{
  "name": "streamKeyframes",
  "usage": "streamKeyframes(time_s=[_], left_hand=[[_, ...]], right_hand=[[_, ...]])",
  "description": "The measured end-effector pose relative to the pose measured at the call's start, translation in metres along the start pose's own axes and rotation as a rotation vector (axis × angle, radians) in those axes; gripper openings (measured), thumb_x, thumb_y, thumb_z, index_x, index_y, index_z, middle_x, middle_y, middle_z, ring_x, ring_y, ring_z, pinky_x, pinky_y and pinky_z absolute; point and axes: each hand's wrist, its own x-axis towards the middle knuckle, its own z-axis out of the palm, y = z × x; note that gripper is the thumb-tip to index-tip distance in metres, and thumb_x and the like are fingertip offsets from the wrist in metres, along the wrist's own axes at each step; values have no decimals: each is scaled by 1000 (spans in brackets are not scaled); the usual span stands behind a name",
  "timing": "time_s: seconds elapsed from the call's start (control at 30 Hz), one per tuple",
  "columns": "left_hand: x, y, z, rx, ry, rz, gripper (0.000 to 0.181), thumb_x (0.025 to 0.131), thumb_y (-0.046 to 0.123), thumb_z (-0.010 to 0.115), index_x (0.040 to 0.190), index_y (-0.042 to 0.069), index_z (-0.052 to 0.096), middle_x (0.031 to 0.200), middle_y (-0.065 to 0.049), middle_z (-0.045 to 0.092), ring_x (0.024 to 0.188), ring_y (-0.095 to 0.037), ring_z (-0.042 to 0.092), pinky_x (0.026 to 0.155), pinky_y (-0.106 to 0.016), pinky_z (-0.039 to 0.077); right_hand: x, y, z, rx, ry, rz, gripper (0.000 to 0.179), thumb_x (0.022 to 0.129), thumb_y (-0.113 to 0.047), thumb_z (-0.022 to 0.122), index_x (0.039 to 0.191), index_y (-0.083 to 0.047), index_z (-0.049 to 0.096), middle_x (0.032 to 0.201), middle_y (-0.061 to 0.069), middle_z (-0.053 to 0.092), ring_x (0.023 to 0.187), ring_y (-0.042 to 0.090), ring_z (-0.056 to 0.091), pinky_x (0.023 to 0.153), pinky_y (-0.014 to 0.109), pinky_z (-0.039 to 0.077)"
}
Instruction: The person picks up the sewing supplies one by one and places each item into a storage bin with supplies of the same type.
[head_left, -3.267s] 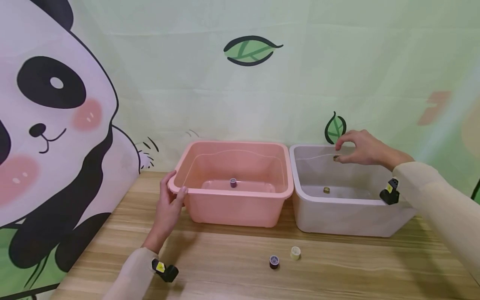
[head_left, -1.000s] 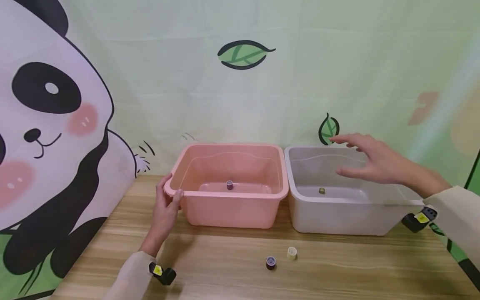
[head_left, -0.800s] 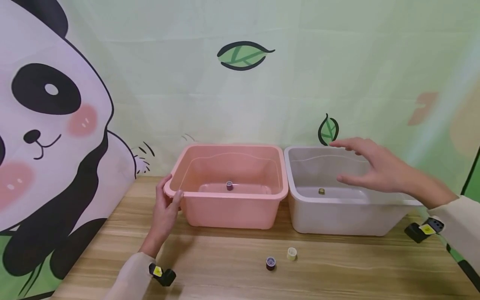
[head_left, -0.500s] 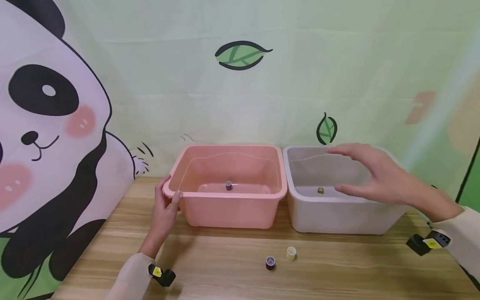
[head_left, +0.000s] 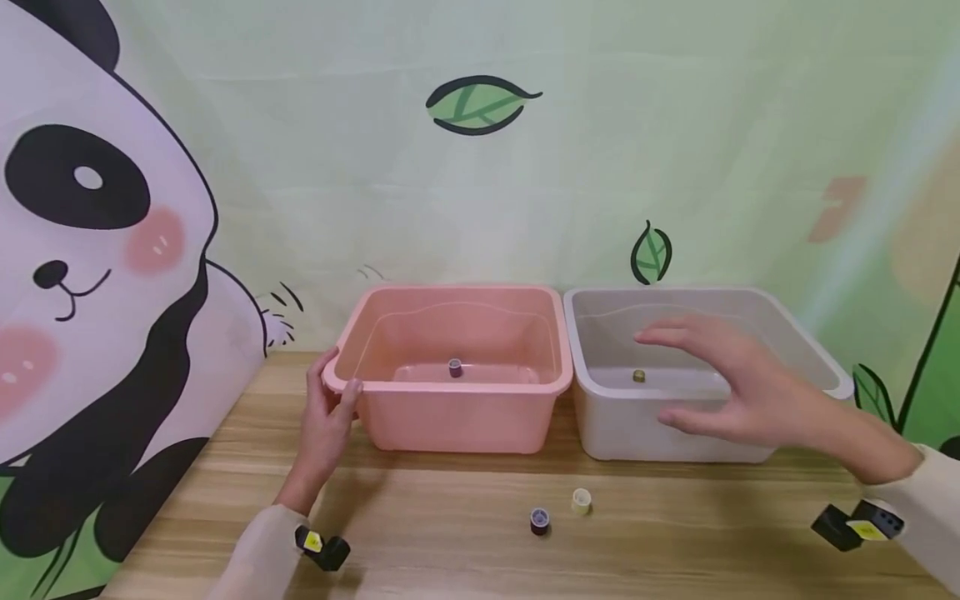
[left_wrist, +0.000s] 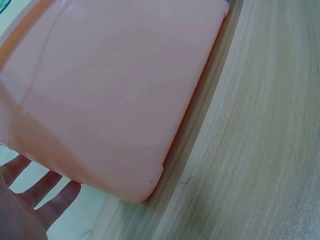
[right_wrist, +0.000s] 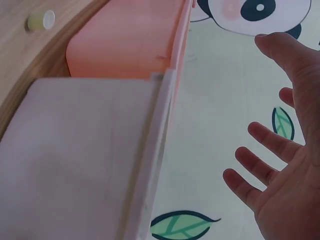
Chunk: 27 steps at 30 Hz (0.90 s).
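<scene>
My left hand [head_left: 324, 437] holds the left front corner of the pink plastic bin [head_left: 461, 421], thumb over the front rim and fingers along its side. A small purple-grey cap-like cylinder [head_left: 455, 368] lies on that bin's floor. With fingers and thumb spread apart, my right hand [head_left: 742, 392] hovers in front of the grey bin [head_left: 630, 429] and holds nothing. Inside the grey bin sits a small gold-brown piece [head_left: 639, 376]; the hand hides part of the bin. On the table stand a dark purple cap-like cylinder [head_left: 539, 522] and a pale yellow one [head_left: 581, 501].
Both bins stand side by side on the wood-grain table [head_left: 435, 533], close to a green cloth backdrop [head_left: 360, 167] printed with a panda and leaves. Each wrist carries a small black camera [head_left: 330, 552].
Earliest, my right hand pinched a small brown piece above the grey bin. It has since let go, spread its fingers and come down toward the bin's front. My left hand stays on the pink bin.
</scene>
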Motion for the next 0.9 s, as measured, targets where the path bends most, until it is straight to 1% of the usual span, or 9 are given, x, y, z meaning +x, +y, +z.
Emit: streamKeyframes(time_s=[0.1,0.27,0.47,0.53,0.6,0.73,0.8,0.9], left_hand=[[0,1,0,-2,-1,1,63,107,38,54,160,36,19,164,-4,30,137,-37,46,87,-19,55],[0,1,0,1,3,-4,63,107,37,54,160,35,19,164,-4,31,135,-36,47,86,-19,55],[0,2,1,3,5,-4,64,107,39,54,160,35,19,164,-2,30,137,-36,46,87,-17,54],[0,2,1,2,5,-1,64,107,38,54,160,35,19,164,-4,31,136,-37,46,87,-17,54],[0,1,1,-1,5,-1,63,107,37,53,160,35,19,163,-5,31,135,-37,47,86,-18,55],[0,1,0,1,11,-4,62,108,36,53,160,35,19,163,-6,32,133,-36,47,85,-18,55],[0,1,0,8,13,-10,62,108,37,53,160,35,19,163,-6,32,133,-34,47,85,-18,55],[0,1,0,16,11,-15,63,108,38,53,160,36,18,163,-6,31,134,-33,47,85,-18,55]], right_hand=[[-2,-6,4,13,-9,6,84,70,-22,92,146,-16,56,142,0,58,133,20,50,113,18,30],[-9,-16,13,49,-10,15,82,71,-24,93,145,-16,57,143,3,56,132,20,49,111,17,31],[-18,-25,22,79,-34,59,82,73,-28,93,146,-19,56,145,2,54,133,19,47,108,18,33],[-21,-28,24,82,-41,67,81,74,-29,93,145,-19,56,145,2,53,133,19,47,107,19,33],[-23,-31,26,80,-52,78,81,75,-31,93,146,-21,56,146,0,52,133,17,47,108,19,33],[-24,-35,28,85,-73,80,82,75,-30,92,147,-22,54,148,-3,50,134,17,46,110,18,32],[-24,-37,30,92,-75,72,83,75,-30,93,148,-21,54,148,-1,50,135,18,47,110,16,32],[-27,-39,35,120,-82,74,86,74,-36,93,148,-21,52,148,0,50,136,17,47,111,15,31]])
